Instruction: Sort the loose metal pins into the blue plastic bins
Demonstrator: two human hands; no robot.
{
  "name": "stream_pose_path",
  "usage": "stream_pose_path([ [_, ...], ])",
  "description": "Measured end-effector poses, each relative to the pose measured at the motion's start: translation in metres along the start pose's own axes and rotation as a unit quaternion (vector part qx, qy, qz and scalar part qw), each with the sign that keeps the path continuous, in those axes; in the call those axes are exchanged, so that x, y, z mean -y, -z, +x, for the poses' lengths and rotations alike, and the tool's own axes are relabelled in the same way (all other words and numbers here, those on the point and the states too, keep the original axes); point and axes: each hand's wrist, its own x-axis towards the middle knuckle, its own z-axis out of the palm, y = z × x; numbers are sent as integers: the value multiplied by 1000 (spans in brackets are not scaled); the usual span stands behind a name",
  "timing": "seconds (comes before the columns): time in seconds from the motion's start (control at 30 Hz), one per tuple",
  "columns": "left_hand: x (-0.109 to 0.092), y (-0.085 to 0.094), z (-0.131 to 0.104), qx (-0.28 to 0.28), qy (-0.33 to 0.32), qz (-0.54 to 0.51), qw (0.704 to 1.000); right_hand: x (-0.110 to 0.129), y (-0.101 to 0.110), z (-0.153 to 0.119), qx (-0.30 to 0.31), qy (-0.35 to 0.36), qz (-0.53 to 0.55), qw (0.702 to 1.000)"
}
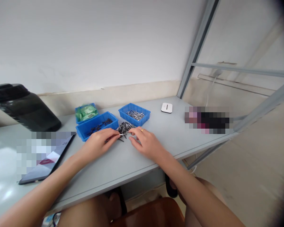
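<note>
Over the middle of the desk, my left hand [100, 142] pinches one end of a thin silver metal pin [124, 134]. Around the pin's other end are the fingers of my right hand [144, 140], which wears a ring. Just behind the fingertips lies a pile of mixed black and silver metal pins [125, 126], partly hidden by both hands. A blue bin [84, 131] with dark pins stands behind my left hand. Beyond the pile, another blue bin [144, 120] contains silver pins. The small pieces' exact kind is too fine to make out.
A third blue bin [78, 117] holds a green plastic bag [87, 112]. To the left are a large dark bottle [35, 108] and a tablet [54, 157]. A white device [167, 107] and a blurred item [208, 120] lie right, near a metal frame [196, 47].
</note>
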Motion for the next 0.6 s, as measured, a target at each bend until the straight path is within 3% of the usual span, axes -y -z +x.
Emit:
stream_pose_path([
  [0.3,3,-4,1,2,1,3,1000,0,1,1,44,66,-1,997],
  [0.5,2,-3,-1,7,47,-6,999,1,0,1,12,93,-6,996],
  [0.6,2,-3,-2,21,44,-4,999,0,1,2,-12,66,-4,998],
])
